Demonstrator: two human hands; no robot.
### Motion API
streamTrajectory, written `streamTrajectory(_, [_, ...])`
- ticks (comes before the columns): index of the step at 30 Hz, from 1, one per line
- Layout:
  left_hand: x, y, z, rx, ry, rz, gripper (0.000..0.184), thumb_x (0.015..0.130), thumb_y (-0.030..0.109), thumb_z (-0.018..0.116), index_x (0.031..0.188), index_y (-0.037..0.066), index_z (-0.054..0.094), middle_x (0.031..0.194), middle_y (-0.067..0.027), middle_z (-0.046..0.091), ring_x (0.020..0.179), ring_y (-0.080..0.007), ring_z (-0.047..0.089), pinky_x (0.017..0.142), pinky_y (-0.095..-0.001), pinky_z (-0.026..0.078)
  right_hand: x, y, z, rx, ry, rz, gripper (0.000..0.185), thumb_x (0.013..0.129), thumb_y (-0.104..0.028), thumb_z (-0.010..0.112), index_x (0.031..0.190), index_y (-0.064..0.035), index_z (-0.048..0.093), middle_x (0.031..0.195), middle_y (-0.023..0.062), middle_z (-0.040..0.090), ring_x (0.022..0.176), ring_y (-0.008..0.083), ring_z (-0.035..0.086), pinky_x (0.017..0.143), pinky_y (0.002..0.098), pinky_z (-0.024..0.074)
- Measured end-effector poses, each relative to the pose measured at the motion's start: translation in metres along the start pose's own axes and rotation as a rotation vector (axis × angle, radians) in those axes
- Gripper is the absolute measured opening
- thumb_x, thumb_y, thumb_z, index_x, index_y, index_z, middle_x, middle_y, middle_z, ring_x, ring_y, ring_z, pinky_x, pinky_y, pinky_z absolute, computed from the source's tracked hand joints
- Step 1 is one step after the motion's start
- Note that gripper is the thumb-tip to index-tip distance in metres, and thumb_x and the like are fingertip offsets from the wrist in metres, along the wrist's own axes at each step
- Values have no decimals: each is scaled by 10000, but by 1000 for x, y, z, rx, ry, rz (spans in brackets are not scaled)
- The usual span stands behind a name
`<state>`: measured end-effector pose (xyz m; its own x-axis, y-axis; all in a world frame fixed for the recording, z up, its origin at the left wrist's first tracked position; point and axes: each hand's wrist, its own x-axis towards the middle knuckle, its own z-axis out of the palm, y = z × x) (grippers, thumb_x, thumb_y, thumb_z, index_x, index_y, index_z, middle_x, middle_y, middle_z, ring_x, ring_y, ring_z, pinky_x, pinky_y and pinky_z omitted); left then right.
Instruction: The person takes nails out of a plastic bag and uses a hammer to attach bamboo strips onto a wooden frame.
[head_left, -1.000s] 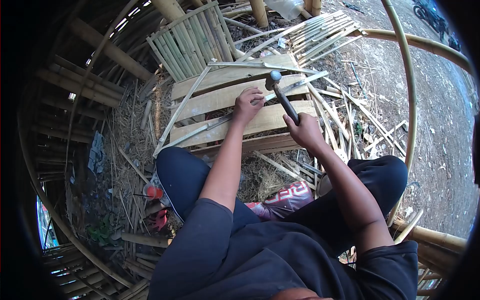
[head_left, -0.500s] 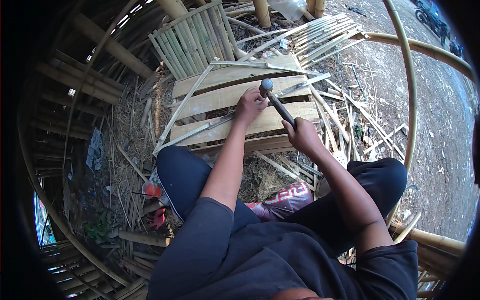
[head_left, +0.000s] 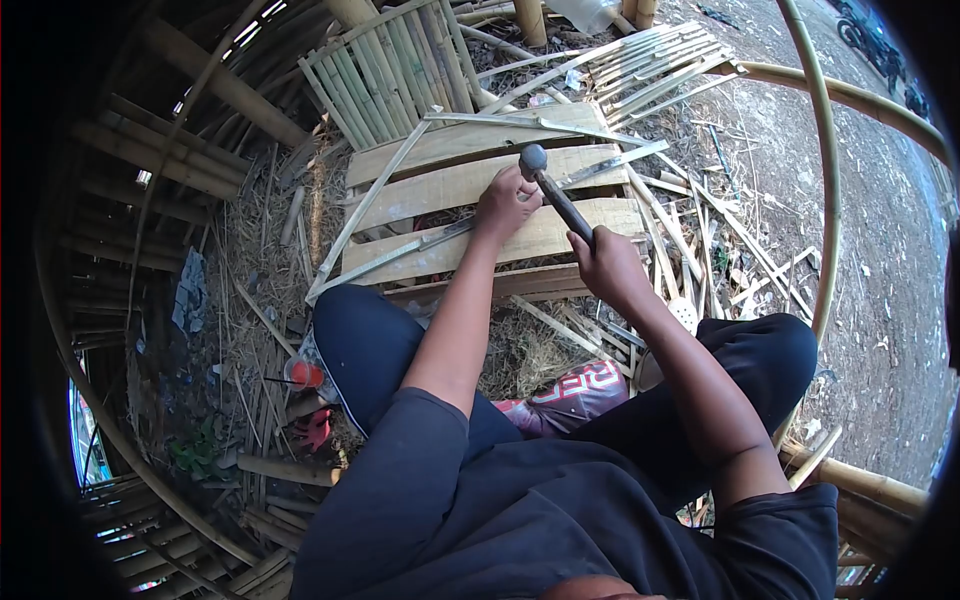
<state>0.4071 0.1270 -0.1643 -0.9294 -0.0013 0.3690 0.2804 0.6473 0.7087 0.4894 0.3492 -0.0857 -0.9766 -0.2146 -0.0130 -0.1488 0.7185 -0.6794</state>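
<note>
My right hand [head_left: 612, 268] is wrapped round the handle of a hammer [head_left: 566, 206]. The round metal hammer head is held just above and beside the fingertips of my left hand [head_left: 507, 206]. Those fingers are pinched together over a long bamboo strip [head_left: 385, 256], which runs slantwise across a low bench of wooden planks [head_left: 440, 190]. Whatever the pinch holds is too small and too covered to make out. More thin bamboo strips [head_left: 377, 200] meet the long one at the left and extend over the bench's far side, making an angular frame.
Beyond the bench lean a bamboo slat panel [head_left: 390, 80] and another slatted piece [head_left: 660, 65]. Loose strips [head_left: 745, 235] litter the ground at right. A cup of red drink [head_left: 303, 373] and a red glove [head_left: 312, 430] lie by my left knee. A curved bamboo pole [head_left: 822, 180] rises at right.
The hammer head has shifted very slightly, staying close to my left fingertips. Both hands keep their grips, and the whole view has moved a little.
</note>
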Motion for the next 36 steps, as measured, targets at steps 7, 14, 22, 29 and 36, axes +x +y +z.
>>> streamTrajectory(7, [0, -1, 1, -28, 34, 60, 207, 796, 120, 801, 763, 36, 614, 963, -108, 658, 999, -310, 663, 821, -406, 540, 0, -9, -10, 50, -3, 8, 508, 1006, -384, 630, 806, 83, 635, 699, 327, 631, 704, 508, 660, 666, 544, 515])
streamTrajectory(14, [2, 2, -3, 16, -71, -18, 174, 813, 116, 781, 780, 29, 634, 1102, -95, 704, 1100, -307, 663, 910, -395, 542, 5, -2, -1, 22, -65, 57, 500, 1005, -369, 624, 818, 94, 651, 723, 336, 641, 738, 512, 669, 695, 550, 521])
streamTrajectory(22, [1, -5, -1, -36, -21, 37, 160, 796, 100, 791, 787, 21, 652, 1141, -112, 698, 1103, -311, 662, 928, -396, 538, 3, -14, -13, 45, -55, 69, 509, 998, -371, 625, 806, 99, 657, 729, 338, 643, 747, 516, 670, 711, 548, 526])
streamTrajectory(29, [0, -8, 2, -59, -2, 20, 163, 801, 118, 792, 786, 22, 661, 1211, -108, 707, 1167, -304, 652, 972, -396, 531, 8, -3, -11, 43, -25, 93, 494, 988, -361, 636, 820, 103, 652, 740, 347, 645, 748, 513, 675, 707, 555, 529])
streamTrajectory(36, [0, -2, 3, -42, 47, 48, 148, 795, 109, 782, 797, 16, 667, 1187, -139, 705, 1174, -322, 643, 997, -400, 523, 31, 8, -15, -79, 94, 118, 414, 962, -309, 666, 822, 80, 642, 762, 322, 667, 760, 488, 689, 700, 540, 538])
